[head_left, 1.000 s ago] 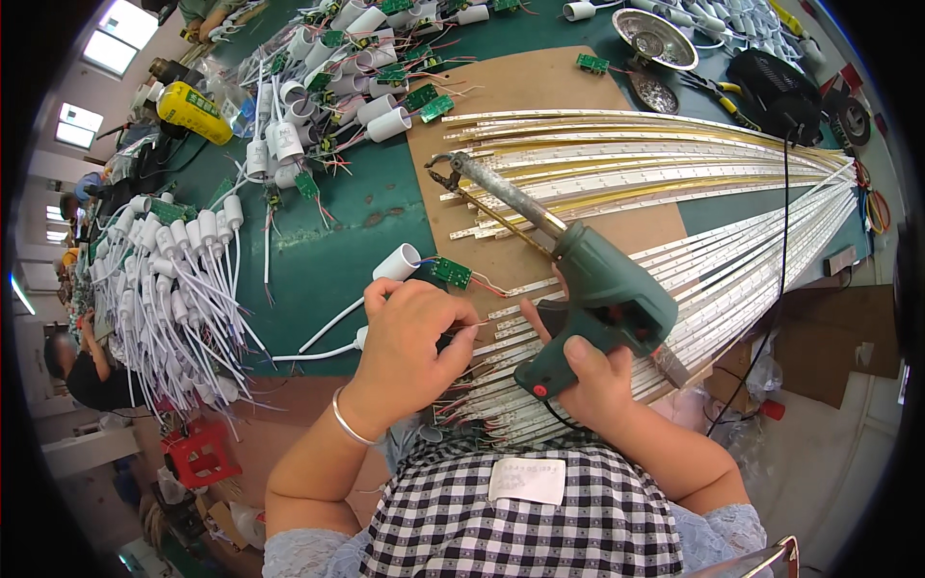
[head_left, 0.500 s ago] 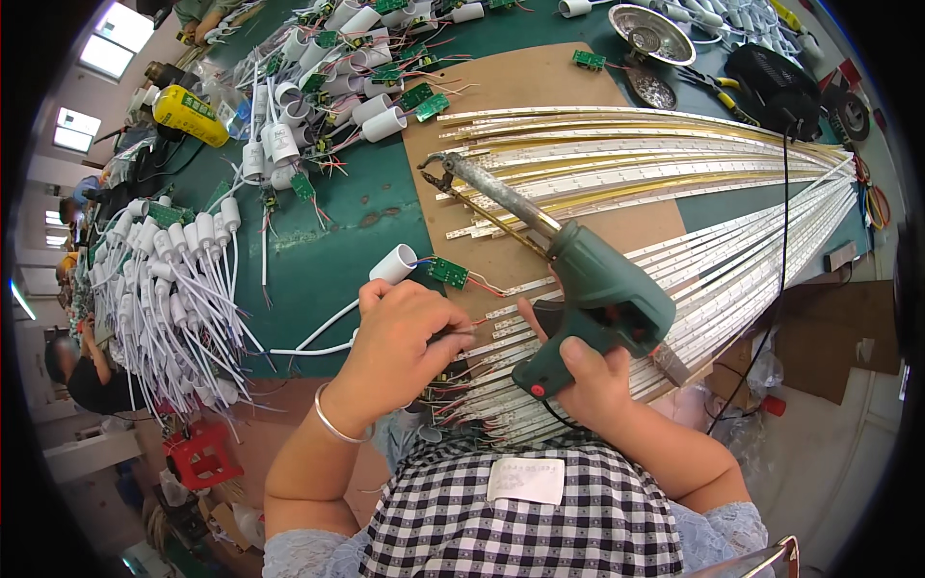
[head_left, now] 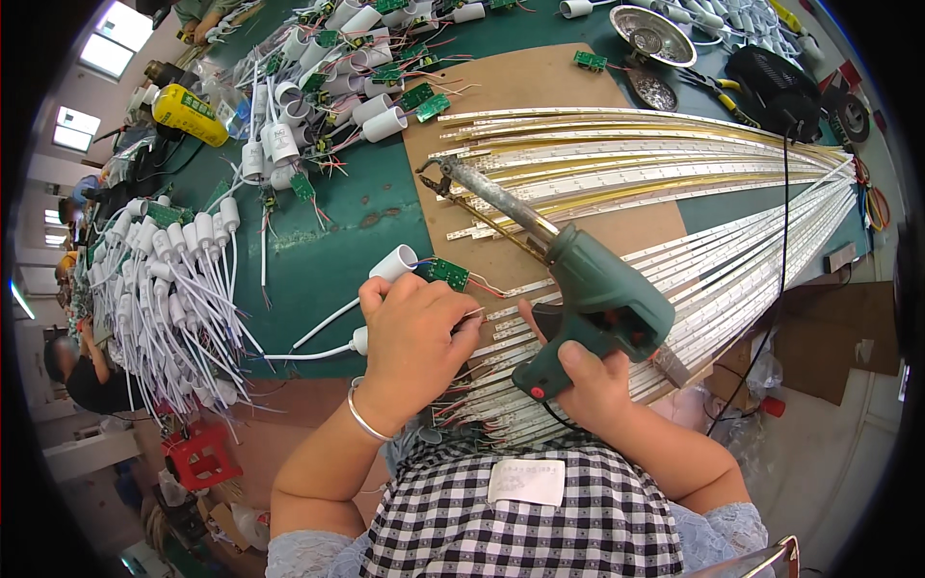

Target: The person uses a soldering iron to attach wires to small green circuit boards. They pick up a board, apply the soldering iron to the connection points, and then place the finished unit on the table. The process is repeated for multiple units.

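On the green tabletop (head_left: 328,246): brown cardboard sheet (head_left: 540,82), slender white strips (head_left: 761,265).
Far left: bright rectangular windows (head_left: 108,50).
Left fingers (head_left: 466,339): pinched, contents unclear; shifted slightly rightward.
Right fingers (head_left: 582,360): around green plastic soldering gun (head_left: 609,279).

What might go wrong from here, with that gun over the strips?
Scorching: the right hand holds the green soldering gun, its barrel crossing the upper strips in view. If hot, a dip might mark them.

Misplacement: the left hand pinches something thin beside the closely packed lower strips; it might land on a neighbour.

Snagging: the black cord crosses strips in view; a tug might shift them.
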{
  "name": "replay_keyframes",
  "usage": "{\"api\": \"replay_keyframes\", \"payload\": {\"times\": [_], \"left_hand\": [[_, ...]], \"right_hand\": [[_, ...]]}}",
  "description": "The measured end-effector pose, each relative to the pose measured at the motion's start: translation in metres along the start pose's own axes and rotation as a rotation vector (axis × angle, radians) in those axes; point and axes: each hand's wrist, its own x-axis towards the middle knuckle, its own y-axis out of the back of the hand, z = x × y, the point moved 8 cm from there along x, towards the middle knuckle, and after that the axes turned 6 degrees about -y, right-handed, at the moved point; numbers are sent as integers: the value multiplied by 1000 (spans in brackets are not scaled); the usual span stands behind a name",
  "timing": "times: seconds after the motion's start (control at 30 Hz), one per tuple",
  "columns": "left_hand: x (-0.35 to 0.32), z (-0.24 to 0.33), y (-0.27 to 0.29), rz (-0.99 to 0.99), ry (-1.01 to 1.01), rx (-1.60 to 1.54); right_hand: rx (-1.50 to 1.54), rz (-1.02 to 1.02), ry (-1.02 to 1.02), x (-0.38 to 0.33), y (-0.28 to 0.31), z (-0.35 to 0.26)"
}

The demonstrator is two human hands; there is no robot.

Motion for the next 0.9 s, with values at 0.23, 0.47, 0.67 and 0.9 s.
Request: {"api": "replay_keyframes", "payload": {"times": [0.23,0.47,0.67,0.9], "left_hand": [[0,5,0,22,-27,57],[-1,6,3,66,-66,49],[-4,3,2,122,-63,22],[-3,4,4,128,-65,-2]], "right_hand": [[34,11,-60,-2,0,2],[-11,66,-108,-10,-13,-35],[-511,48,-110,-67,26,-65],[-917,-2,-155,-89,32,-49]]}}
